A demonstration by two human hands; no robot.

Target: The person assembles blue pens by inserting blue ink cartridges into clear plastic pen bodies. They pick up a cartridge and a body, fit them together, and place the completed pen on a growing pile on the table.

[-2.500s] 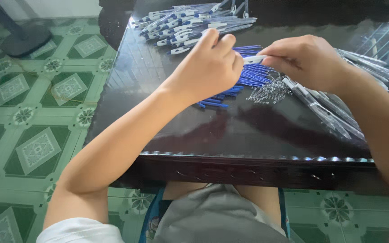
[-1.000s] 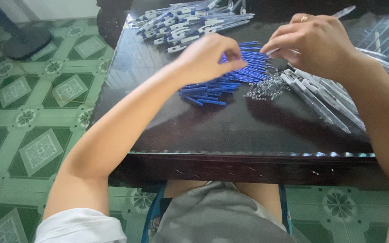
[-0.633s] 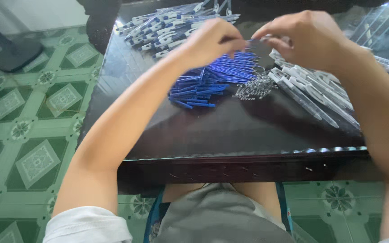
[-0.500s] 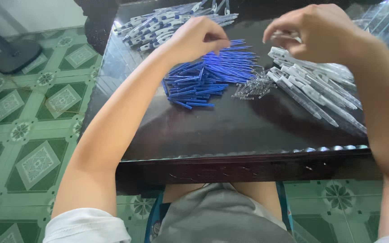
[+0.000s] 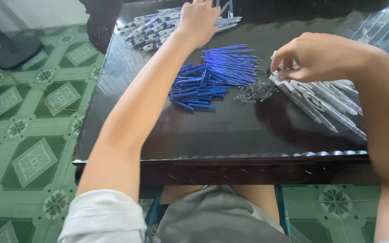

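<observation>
A dark glossy table (image 5: 230, 135) stands on green patterned floor tiles (image 5: 32, 130). Nearest lie blue pen refills (image 5: 212, 74) and small springs (image 5: 255, 90). The right hand (image 5: 325, 56) pinches among clear pen barrels (image 5: 325, 101). Farther off, the left hand (image 5: 199, 20) rests spread on assembled pens (image 5: 154, 29).
</observation>
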